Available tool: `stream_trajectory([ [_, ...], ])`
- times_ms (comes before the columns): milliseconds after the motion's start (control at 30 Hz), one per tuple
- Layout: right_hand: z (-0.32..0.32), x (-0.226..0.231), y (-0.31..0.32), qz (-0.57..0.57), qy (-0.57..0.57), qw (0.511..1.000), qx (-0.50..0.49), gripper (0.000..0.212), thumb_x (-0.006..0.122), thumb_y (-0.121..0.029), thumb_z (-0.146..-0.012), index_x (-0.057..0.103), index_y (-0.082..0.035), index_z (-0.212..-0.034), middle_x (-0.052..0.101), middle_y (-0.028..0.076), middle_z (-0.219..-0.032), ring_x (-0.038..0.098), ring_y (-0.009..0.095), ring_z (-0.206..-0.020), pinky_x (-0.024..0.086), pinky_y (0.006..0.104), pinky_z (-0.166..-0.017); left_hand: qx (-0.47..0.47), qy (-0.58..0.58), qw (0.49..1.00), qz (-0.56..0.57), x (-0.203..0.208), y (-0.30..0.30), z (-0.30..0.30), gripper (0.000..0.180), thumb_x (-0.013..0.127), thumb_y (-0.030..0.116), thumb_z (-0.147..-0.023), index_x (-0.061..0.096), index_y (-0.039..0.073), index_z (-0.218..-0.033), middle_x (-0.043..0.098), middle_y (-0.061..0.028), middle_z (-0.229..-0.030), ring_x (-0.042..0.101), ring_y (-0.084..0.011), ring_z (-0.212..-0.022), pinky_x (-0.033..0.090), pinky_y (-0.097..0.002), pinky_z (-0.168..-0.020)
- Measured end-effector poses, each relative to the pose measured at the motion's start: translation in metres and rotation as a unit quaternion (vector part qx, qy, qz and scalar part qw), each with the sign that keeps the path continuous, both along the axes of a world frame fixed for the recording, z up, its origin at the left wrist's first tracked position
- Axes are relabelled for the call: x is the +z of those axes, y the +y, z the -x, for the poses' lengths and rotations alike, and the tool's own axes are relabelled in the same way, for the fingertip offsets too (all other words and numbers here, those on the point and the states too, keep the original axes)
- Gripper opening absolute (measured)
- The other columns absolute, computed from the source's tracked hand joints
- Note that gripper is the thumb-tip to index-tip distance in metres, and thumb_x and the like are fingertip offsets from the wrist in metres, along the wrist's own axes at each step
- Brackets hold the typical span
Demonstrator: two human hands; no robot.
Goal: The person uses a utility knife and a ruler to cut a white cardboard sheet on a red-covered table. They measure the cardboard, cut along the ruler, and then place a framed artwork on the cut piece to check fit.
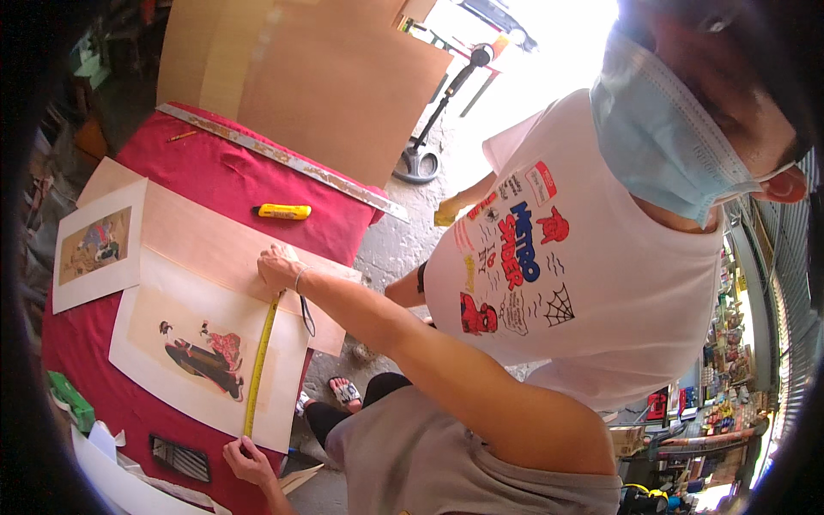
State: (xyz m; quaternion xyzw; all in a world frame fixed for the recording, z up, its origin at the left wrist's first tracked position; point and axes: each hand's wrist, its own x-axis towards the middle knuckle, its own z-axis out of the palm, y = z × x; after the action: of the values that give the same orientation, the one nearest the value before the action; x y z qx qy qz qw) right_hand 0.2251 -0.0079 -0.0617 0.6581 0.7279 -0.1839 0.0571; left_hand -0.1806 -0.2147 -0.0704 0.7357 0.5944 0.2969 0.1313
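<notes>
A yellow measuring tape [262, 365] stretches across the right part of a large print [142, 343] on white paper, which shows robed figures. At its near end, my left hand [247, 462] pinches the tape by the paper's lower edge. My right hand [280, 268] closes round the tape's other end at the upper edge; the case is mostly hidden in the fingers, and a dark wrist strap [307, 316] hangs from it. Under the print's upper edge lies a tan board [206, 245]. A smaller matted print [96, 245] lies to the left, overlapping the board.
A yellow utility knife [284, 211], a long worn metal straightedge [275, 156] and a pencil [182, 136] lie on the red cloth [335, 236]. A black rectangular device [180, 457] and green box [70, 402] are near. A masked person in a white T-shirt [592, 257] stands close at right.
</notes>
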Motion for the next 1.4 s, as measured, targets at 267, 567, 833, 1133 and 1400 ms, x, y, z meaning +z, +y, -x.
stream_trajectory([
  [267,-0.006,-0.015,0.006,-0.047,-0.008,0.999,-0.021,0.027,0.081,-0.032,-0.047,0.073,-0.017,-0.068,0.066,0.009,-0.079,0.061,0.026,-0.086,0.043,0.0384,-0.069,-0.007,0.031,0.999,-0.016,-0.012,0.006,0.000,0.018,0.058,0.016,-0.092,0.052,0.002,-0.081,0.053,-0.0141,-0.081,0.054,-0.0337,-0.079,0.043,-0.0447,-0.071],
  [567,0.019,0.033,0.022,0.030,-0.186,0.976,0.106,0.049,0.056,-0.065,-0.075,0.074,-0.021,-0.086,0.070,0.008,-0.082,0.068,0.027,-0.078,0.053,0.0474,-0.059,0.056,0.038,0.998,0.005,-0.021,0.004,0.004,0.018,0.064,0.019,-0.087,0.060,0.002,-0.089,0.061,-0.0203,-0.099,0.058,-0.0398,-0.094,0.047,-0.0474,-0.081],
  [833,-0.007,0.042,-0.012,-0.035,-0.011,0.999,-0.026,0.025,0.077,-0.032,-0.055,0.075,-0.020,-0.077,0.068,0.005,-0.088,0.067,0.027,-0.083,0.055,0.0396,-0.071,0.014,-0.003,0.999,-0.043,0.014,0.017,-0.011,0.013,0.067,0.014,-0.081,0.057,0.008,-0.077,0.055,-0.0081,-0.076,0.056,-0.0299,-0.072,0.046,-0.0401,-0.062],
  [1133,0.004,0.053,-0.016,-0.021,0.032,0.999,-0.026,0.021,0.076,-0.027,-0.057,0.074,-0.019,-0.075,0.066,0.004,-0.091,0.063,0.027,-0.094,0.053,0.0386,-0.078,0.019,-0.032,0.998,-0.042,0.017,0.009,-0.012,0.007,0.066,0.012,-0.082,0.062,0.007,-0.082,0.059,-0.0077,-0.078,0.060,-0.0264,-0.074,0.049,-0.0361,-0.063],
  [1400,-0.001,0.087,-0.053,-0.086,0.103,0.991,-0.023,0.025,0.077,-0.025,-0.065,0.074,-0.010,-0.084,0.070,0.008,-0.088,0.063,0.028,-0.093,0.052,0.0390,-0.081,0.004,-0.046,0.999,-0.012,0.042,0.007,-0.009,0.008,0.062,0.013,-0.086,0.058,0.007,-0.084,0.057,-0.0088,-0.083,0.058,-0.0281,-0.079,0.048,-0.0391,-0.065],
])
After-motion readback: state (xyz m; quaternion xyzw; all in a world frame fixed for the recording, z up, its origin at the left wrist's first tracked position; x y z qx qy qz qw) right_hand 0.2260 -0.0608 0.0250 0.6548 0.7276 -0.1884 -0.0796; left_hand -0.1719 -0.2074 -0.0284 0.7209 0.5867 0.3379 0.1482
